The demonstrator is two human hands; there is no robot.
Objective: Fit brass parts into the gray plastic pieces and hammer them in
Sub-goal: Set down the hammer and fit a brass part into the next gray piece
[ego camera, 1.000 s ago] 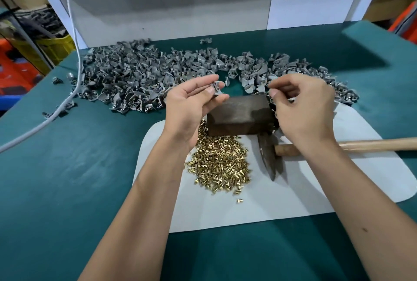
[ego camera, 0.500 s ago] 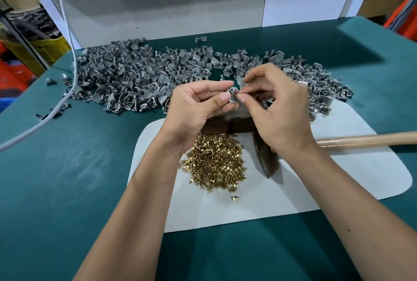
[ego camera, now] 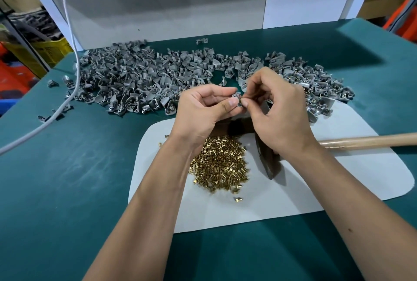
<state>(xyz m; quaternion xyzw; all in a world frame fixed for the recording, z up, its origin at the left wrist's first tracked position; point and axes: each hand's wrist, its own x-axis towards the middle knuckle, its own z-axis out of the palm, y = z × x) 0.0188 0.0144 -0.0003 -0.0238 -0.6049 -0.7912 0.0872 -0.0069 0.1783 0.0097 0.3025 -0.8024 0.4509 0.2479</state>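
Gray piece [ego camera: 237,100] pinched between both hands (fingertips).

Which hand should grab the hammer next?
Probably the right hand. The hammer lies just under it, its wooden handle pointing out to the right, while the left hand pinches the gray piece.

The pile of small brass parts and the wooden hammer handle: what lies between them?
In the head view, the dark metal hammer head lies on the white mat between them.
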